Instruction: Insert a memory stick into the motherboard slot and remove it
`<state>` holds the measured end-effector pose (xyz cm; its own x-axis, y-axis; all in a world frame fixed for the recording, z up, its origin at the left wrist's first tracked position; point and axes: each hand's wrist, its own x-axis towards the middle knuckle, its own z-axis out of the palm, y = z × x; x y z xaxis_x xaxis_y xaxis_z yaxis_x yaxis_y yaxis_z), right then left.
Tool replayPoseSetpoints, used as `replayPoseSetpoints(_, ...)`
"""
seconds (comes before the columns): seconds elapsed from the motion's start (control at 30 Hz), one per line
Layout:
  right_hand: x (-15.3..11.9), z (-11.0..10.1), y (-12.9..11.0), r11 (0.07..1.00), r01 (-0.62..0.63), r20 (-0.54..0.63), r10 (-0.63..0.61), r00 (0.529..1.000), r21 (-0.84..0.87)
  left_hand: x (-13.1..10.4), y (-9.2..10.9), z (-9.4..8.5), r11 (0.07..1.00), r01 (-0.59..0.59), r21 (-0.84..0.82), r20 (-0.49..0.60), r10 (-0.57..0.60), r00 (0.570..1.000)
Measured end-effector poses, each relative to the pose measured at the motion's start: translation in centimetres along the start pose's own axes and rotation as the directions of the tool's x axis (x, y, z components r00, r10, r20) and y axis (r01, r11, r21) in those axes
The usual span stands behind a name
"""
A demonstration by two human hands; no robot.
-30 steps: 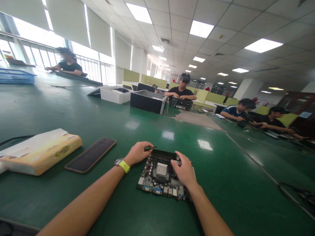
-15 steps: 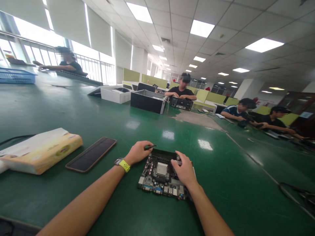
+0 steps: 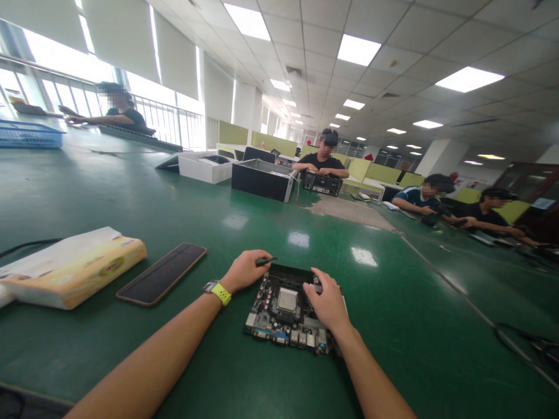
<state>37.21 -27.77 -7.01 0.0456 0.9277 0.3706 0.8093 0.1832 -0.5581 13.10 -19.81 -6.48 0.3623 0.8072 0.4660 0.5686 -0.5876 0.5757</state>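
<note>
A motherboard lies in front of me with its row of ports facing my body. A square silver processor sits in its socket. Beyond the far left corner of the board, my left hand pinches a thin dark strip, seen nearly edge-on, so its kind is unclear. My right hand is bent over the board's right side, its thumb over the components and its fingers at the far right edge. That hand hides part of the board. A yellow-banded watch is on my left wrist.
A phone and a tissue pack lie left on the green table. Farther back stand a dark computer case, a white box and a blue basket. Several people work around the table. Cables lie right.
</note>
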Motion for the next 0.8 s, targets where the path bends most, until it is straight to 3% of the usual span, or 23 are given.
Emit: replayPoseSetpoints(0.8, -0.08, 0.21, 0.05, 1.0, 0.004, -0.006, -0.004, 1.0, -0.002, -0.03, 0.03, 0.15, 1.0, 0.001, 0.012, 0.003, -0.001, 1.0)
